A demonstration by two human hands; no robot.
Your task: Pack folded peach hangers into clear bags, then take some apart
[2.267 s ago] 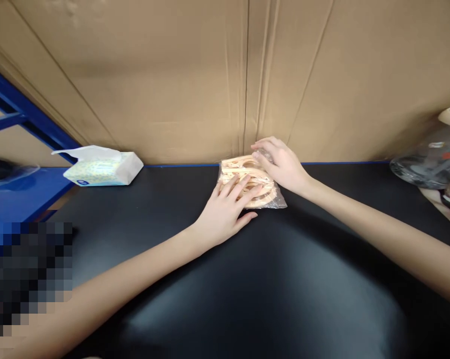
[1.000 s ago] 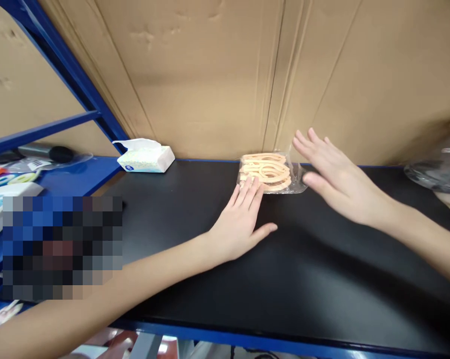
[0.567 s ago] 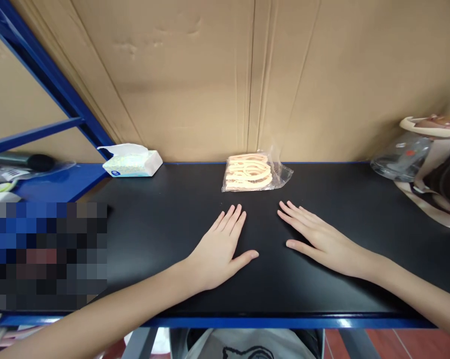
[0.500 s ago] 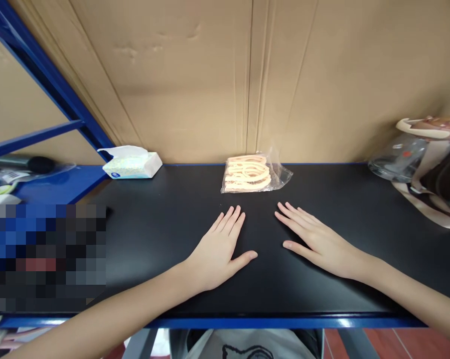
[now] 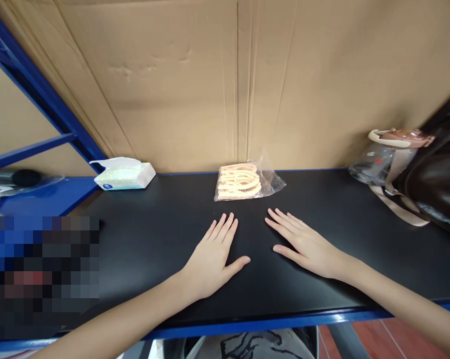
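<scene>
My left hand (image 5: 211, 257) lies flat, palm down, on the black tabletop (image 5: 150, 254), its fingers stretched out and thumb apart. To its right, my right hand (image 5: 305, 243) rests the same way, fingers extended toward the middle. Neither holds anything. Beyond both sets of fingertips lies a clear plastic bag (image 5: 272, 183) with peach-coloured, looped, cord-like pieces (image 5: 238, 180) inside; exactly what they are I cannot tell. Neither hand touches the bag.
A tissue pack (image 5: 126, 174) sits at the back left beside a blue metal frame (image 5: 49, 94). At the back right stand a clear bottle (image 5: 372, 162) with a strap and a dark, shiny bag (image 5: 439, 174). A cardboard wall (image 5: 172, 99) closes the back. A blurred patch hides the left side.
The view has turned slightly to the right and tilted, so more of the dark bag shows. Both hands stay flat on the tabletop, and the bag of looped pieces has not moved.
</scene>
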